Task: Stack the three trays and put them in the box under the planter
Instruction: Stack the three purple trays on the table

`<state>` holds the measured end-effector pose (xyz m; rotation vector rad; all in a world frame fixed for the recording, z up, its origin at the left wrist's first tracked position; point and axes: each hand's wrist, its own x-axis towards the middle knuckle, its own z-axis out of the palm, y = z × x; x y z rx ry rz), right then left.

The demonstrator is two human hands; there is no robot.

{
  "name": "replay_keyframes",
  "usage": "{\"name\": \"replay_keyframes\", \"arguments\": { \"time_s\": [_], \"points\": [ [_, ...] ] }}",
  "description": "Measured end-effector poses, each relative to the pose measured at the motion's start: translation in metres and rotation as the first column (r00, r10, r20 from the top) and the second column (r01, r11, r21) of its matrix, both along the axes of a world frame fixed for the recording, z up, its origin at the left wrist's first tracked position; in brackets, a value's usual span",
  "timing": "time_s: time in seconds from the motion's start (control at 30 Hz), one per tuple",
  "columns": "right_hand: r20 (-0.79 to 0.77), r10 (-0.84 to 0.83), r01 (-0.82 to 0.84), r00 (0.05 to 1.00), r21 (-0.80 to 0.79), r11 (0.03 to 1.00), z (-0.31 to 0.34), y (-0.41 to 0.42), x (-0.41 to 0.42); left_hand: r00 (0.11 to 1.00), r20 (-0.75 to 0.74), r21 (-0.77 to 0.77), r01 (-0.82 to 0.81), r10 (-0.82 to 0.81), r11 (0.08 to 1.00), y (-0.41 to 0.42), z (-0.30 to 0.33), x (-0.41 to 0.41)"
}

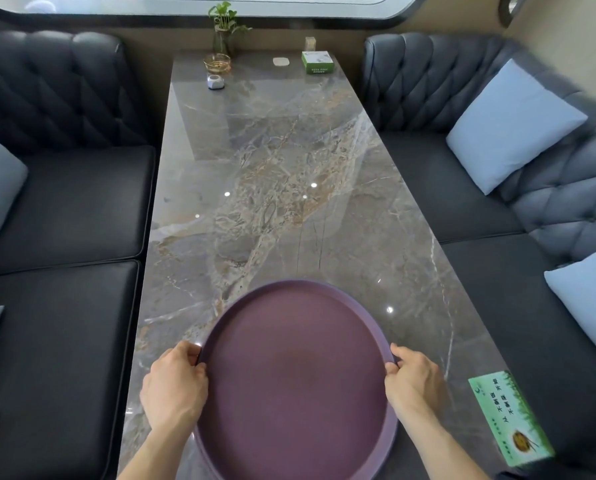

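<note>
A round purple tray [295,368] fills the near end of the long marble table [276,188]. My left hand [173,386] grips its left rim and my right hand [414,382] grips its right rim. Whether more trays lie stacked beneath it I cannot tell; only a doubled rim edge shows at the lower right. No planter box is in view. A small green plant in a glass vase [224,29] stands at the table's far end.
Dark tufted sofas [64,209] flank the table on both sides, with pale blue cushions [511,126]. A green tissue box [509,417] lies at the near right edge. At the far end sit another green box [318,62], a glass ashtray [217,63] and a small white device [215,82].
</note>
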<state>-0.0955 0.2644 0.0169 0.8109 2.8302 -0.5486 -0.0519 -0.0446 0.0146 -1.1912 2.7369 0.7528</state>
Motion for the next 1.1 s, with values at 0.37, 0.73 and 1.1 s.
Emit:
{"name": "replay_keyframes", "arguments": {
  "time_s": [0.37,0.73,1.1],
  "points": [
    [0.094,0.151,-0.164,0.984,0.154,0.974,0.007,-0.003,-0.001,1.000,0.011,0.022,-0.008,0.008,1.000,-0.002,-0.002,0.000],
    [0.122,0.177,-0.195,0.977,0.150,0.969,0.004,-0.001,-0.004,1.000,-0.011,0.011,0.025,-0.024,1.000,-0.006,-0.009,0.004],
    [0.029,-0.058,0.062,0.998,-0.138,0.988,-0.018,0.002,0.011,0.998,0.056,0.108,-0.042,0.036,0.993,-0.007,-0.016,0.003]
  ]
}}
